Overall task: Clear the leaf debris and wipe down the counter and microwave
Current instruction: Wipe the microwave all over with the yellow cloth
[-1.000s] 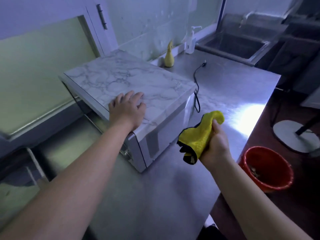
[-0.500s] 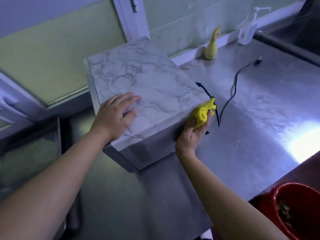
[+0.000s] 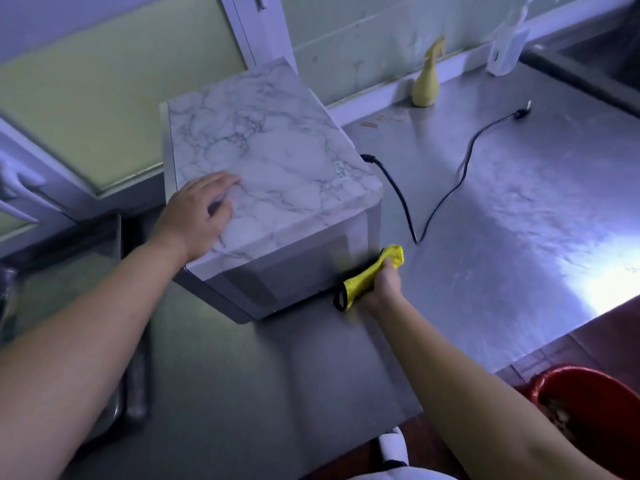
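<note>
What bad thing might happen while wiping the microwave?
The yellow cloth in the right hand wipes the side of the microwave near the loose black power cord; it might snag the cord and drag it across the counter. Only the left hand, resting on top, steadies the microwave, so a hard push might slide it.

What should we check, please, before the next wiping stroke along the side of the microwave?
1. Microwave steadied: ok, the left hand rests flat on its marbled top.
2. Grip on the yellow cloth: ok, the right hand is curled round it.
3. Cloth pressed against the microwave's side: cannot tell, that spot is blurred.
4. Power off: ok, the plug lies loose on the counter.
5. Power cord out of the cloth's way: not ok, its bend lies close beyond the cloth.
</note>
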Motion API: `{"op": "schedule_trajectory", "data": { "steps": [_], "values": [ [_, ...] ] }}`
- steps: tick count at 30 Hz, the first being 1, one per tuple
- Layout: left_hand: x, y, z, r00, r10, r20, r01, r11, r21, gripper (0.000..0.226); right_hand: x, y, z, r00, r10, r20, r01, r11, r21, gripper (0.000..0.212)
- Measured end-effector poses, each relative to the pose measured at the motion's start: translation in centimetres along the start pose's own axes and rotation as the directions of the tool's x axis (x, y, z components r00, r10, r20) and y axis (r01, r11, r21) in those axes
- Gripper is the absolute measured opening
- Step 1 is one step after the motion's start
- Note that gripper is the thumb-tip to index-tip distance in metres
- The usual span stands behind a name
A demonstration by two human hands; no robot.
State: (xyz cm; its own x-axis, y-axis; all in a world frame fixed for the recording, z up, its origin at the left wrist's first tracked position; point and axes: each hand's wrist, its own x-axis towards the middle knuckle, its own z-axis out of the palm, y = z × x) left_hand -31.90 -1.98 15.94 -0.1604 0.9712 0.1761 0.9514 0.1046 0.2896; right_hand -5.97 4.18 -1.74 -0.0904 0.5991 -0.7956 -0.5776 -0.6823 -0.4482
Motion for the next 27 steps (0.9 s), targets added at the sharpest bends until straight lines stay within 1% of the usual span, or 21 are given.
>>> {"op": "schedule_trajectory", "data": {
  "steps": [1, 3, 6, 7, 8, 9, 10, 11, 12, 13, 14, 15, 16, 17, 18, 20, 22, 23, 25, 26, 27],
  "values": [
    [-0.1, 0.0, 0.3, 0.999, -0.026, -0.021, 0.026, 1.0, 0.004, 0.04, -0.3, -1.0, -1.0, 0.996, 0.073, 0.041, -0.073, 0.997, 0.001, 0.041],
    [-0.3, 0.1, 0.7, 0.996, -0.068, -0.05, 0.069, 0.998, 0.013, 0.04, -0.5, -2.8, -3.4, 0.994, 0.082, 0.071, -0.075, 0.993, -0.097, 0.037],
    [-0.4, 0.3, 0.8, 0.992, -0.111, -0.068, 0.111, 0.994, 0.002, 0.041, -1.4, -5.7, -7.2, 0.996, 0.01, 0.092, 0.018, 0.955, -0.296, 0.034],
    [-0.4, 0.4, 0.8, 0.99, -0.12, -0.068, 0.12, 0.993, 0.001, 0.041, -1.7, -6.7, -8.4, 0.994, -0.045, 0.105, 0.081, 0.923, -0.376, 0.034],
    [-0.4, 0.5, 0.8, 0.989, -0.128, -0.069, 0.128, 0.992, 0.0, 0.041, -1.8, -7.7, -9.5, 0.984, -0.138, 0.11, 0.174, 0.861, -0.479, 0.035],
    [-0.4, 0.6, 0.9, 0.988, -0.138, -0.071, 0.138, 0.99, -0.004, 0.041, -2.0, -8.5, -10.5, 0.956, -0.264, 0.127, 0.287, 0.754, -0.591, 0.035],
    [-0.4, 0.7, 0.9, 0.986, -0.151, -0.076, 0.151, 0.989, -0.009, 0.041, -2.2, -9.1, -11.5, 0.9, -0.4, 0.175, 0.405, 0.614, -0.677, 0.034],
    [-0.3, 0.8, 0.9, 0.983, -0.167, -0.082, 0.166, 0.986, -0.014, 0.041, -2.2, -9.7, -12.4, 0.826, -0.503, 0.254, 0.506, 0.466, -0.725, 0.035],
    [-0.3, 1.0, 0.8, 0.979, -0.185, -0.089, 0.184, 0.983, -0.02, 0.041, -2.0, -10.3, -13.2, 0.761, -0.548, 0.347, 0.572, 0.315, -0.757, 0.036],
    [-0.4, 1.1, 0.8, 0.975, -0.201, -0.097, 0.199, 0.98, -0.027, 0.041, -1.7, -10.8, -14.0, 0.718, -0.542, 0.436, 0.593, 0.15, -0.791, 0.038],
    [-0.4, 1.2, 0.8, 0.971, -0.213, -0.104, 0.211, 0.977, -0.034, 0.041, -1.2, -11.1, -14.6, 0.71, -0.483, 0.512, 0.57, -0.031, -0.821, 0.042],
    [-0.5, 1.4, 0.7, 0.969, -0.221, -0.11, 0.218, 0.975, -0.039, 0.041, -0.7, -11.2, -15.3, 0.731, -0.396, 0.556, 0.514, -0.215, -0.83, 0.047],
    [-0.7, 1.5, 0.7, 0.967, -0.227, -0.115, 0.223, 0.974, -0.042, 0.042, -0.2, -10.9, -15.9, 0.765, -0.311, 0.564, 0.449, -0.37, -0.813, 0.051],
    [-0.8, 1.6, 0.6, 0.965, -0.231, -0.122, 0.228, 0.973, -0.044, 0.042, 0.2, -10.4, -16.4, 0.803, -0.233, 0.548, 0.387, -0.494, -0.778, 0.055],
    [-0.9, 1.8, 0.6, 0.962, -0.239, -0.128, 0.235, 0.971, -0.048, 0.042, 0.4, -9.8, -16.8, 0.836, -0.159, 0.525, 0.344, -0.593, -0.728, 0.059],
    [-1.2, 2.0, 0.5, 0.953, -0.265, -0.145, 0.261, 0.964, -0.048, 0.042, 0.5, -8.4, -17.5, 0.882, -0.034, 0.47, 0.292, -0.743, -0.602, 0.069],
    [-1.4, 2.2, 0.4, 0.939, -0.298, -0.171, 0.299, 0.954, -0.016, 0.043, 0.0, -7.7, -17.3, 0.911, -0.021, 0.411, 0.237, -0.79, -0.565, 0.075],
    [-1.5, 2.3, 0.4, 0.931, -0.315, -0.183, 0.321, 0.947, 0.007, 0.043, -0.5, -7.9, -16.6, 0.917, -0.034, 0.397, 0.218, -0.791, -0.572, 0.072],
    [-1.6, 2.5, 0.4, 0.919, -0.345, -0.191, 0.359, 0.932, 0.043, 0.045, -2.2, -8.9, -14.3, 0.894, -0.075, 0.442, 0.232, -0.766, -0.6, 0.054],
    [-1.6, 2.6, 0.4, 0.916, -0.353, -0.191, 0.369, 0.928, 0.057, 0.045, -3.2, -9.6, -12.5, 0.861, -0.127, 0.493, 0.274, -0.701, -0.658, 0.044],
    [-1.6, 2.7, 0.4, 0.914, -0.357, -0.191, 0.375, 0.925, 0.067, 0.046, -4.5, -10.3, -10.5, 0.818, -0.191, 0.543, 0.343, -0.595, -0.727, 0.038]
  ]
}}
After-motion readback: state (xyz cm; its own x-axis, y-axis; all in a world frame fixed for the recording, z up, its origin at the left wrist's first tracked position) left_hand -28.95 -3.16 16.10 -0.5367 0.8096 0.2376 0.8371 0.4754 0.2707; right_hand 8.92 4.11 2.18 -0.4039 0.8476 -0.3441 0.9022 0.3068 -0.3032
